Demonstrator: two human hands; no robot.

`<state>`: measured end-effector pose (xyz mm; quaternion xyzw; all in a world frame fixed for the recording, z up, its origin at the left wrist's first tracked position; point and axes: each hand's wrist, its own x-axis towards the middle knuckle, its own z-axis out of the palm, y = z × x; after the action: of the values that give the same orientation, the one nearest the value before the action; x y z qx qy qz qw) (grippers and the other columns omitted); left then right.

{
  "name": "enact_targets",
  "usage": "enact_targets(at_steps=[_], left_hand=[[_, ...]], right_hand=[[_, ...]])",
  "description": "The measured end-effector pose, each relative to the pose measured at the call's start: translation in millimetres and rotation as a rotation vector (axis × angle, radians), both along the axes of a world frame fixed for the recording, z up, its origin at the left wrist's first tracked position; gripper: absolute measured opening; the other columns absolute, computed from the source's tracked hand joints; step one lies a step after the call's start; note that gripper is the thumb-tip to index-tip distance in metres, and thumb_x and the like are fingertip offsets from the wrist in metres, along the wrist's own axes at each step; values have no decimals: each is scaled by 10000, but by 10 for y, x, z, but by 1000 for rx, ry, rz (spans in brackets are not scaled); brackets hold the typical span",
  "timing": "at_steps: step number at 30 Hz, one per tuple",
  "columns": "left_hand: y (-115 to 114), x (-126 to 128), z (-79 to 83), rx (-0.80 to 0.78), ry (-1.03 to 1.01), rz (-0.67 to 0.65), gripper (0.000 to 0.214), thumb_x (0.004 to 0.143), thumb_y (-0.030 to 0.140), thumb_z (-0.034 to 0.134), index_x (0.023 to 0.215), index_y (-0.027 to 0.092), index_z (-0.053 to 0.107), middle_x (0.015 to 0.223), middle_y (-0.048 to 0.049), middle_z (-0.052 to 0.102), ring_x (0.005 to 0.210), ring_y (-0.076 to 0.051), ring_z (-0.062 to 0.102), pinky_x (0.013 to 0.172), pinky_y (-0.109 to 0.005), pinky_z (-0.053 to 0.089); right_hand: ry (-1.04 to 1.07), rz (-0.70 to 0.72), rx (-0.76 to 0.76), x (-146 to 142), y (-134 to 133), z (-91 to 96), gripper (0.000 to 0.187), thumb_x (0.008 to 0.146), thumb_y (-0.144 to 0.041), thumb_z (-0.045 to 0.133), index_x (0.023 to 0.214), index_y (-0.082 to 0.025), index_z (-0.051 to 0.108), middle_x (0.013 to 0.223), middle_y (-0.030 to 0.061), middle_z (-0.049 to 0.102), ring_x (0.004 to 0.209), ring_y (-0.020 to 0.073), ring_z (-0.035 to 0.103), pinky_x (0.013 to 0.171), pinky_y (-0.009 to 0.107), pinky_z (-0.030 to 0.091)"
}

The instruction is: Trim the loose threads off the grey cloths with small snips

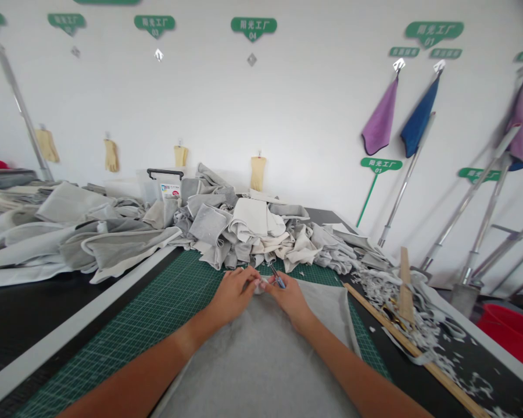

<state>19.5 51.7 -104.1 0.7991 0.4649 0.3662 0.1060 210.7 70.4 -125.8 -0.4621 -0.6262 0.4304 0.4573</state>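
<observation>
Grey fabric panel (261,354) is lying flat under both forearms on a green cutting mat (178,305), with its far edge right at the hands. Way off to the left of the left hand there's a black worktop (21,331), and ahead of the hands sits a big heap of grey and cream fabric offcuts (226,226). Yellow gloves (111,155) hang on the wall behind that heap.

Left hand (233,296) has its fingers curled in, pinching a small white scrap (258,285) just beside the right hand. Right hand (290,301) is closed up too, pinching little blue-handled scissors (278,277); the blades are too small to make out.

Right of that hand, a wooden ruler (412,342) lies at an angle beside a messy pile of pale trimmings (387,296). Farther right sits a red bucket (509,331), and purple and blue cloths (401,116) hang on the wall.
</observation>
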Motion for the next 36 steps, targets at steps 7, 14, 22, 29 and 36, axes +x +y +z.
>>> enact_targets(at_steps=[7, 14, 22, 29, 36], left_hand=[[34, -9, -25, -14, -35, -22, 153, 962, 324, 542, 953, 259, 679, 957, -2, 731, 969, -222, 612, 862, -318, 371], [70, -30, -46, -28, -94, -7, 180, 970, 323, 518, 984, 234, 675, 994, -25, 732, 971, -217, 637, 856, -302, 407], [77, -18, -49, -46, -114, -31, 150, 943, 311, 559, 942, 238, 690, 953, -6, 732, 955, -202, 634, 878, -292, 423], [85, 8, -75, -154, -341, -137, 166, 963, 317, 526, 974, 206, 649, 911, -17, 732, 846, -170, 675, 771, -254, 462], [152, -37, -105, -211, -454, -146, 164, 938, 321, 572, 983, 199, 671, 958, -29, 746, 897, -180, 689, 800, -249, 482]], right_hand=[[-63, 61, 39, -8, -28, 50, 299, 772, -457, 739, 817, -181, 633, 600, -58, 432, 569, 97, 343, 517, 204, 244], [4, 41, -46, -20, -39, 29, 349, 788, -507, 715, 904, -180, 676, 593, -58, 440, 516, 90, 317, 482, 210, 238], [-103, 1, 73, -7, -34, 48, 262, 789, -423, 718, 815, -177, 630, 602, -64, 413, 575, 102, 341, 523, 215, 253], [-120, 27, 117, -18, -33, 56, 249, 793, -386, 715, 783, -186, 568, 622, -61, 447, 599, 104, 383, 544, 205, 298], [9, 120, -32, -39, -82, 89, 315, 878, -507, 631, 938, -198, 639, 538, -82, 344, 447, 80, 264, 434, 213, 211]])
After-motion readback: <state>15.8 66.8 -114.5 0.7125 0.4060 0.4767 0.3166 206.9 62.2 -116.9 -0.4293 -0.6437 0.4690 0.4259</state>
